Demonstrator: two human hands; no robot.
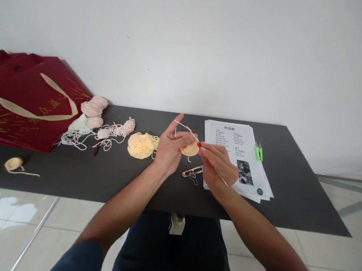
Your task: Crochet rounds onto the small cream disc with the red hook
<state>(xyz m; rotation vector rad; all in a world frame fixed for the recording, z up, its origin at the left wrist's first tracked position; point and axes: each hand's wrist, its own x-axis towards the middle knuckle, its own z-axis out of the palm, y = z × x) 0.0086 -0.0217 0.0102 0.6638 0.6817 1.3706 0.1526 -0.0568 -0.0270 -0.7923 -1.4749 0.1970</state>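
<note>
Cream crochet piece (192,149) is sitting between your hands, above the dark table (292,184), in the head view; your left hand (168,151) is pinching it, forefinger extended, while your right hand (219,163) is gripping a crochet hook (223,179) closely at the piece's edge, beside printed sheets (257,174).

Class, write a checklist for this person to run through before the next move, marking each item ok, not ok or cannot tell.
1. Left hand grips the round cream yarn piece: ok.
2. Right hand holds the slim metal tool: ok.
3. Thin cream yarn strand visible near the left fingers: ok.
4. Tool's working tip seated in a stitch: cannot tell; too small.
5. Printed white paper sheets fully uncovered: not ok; right hand covers part.
</note>
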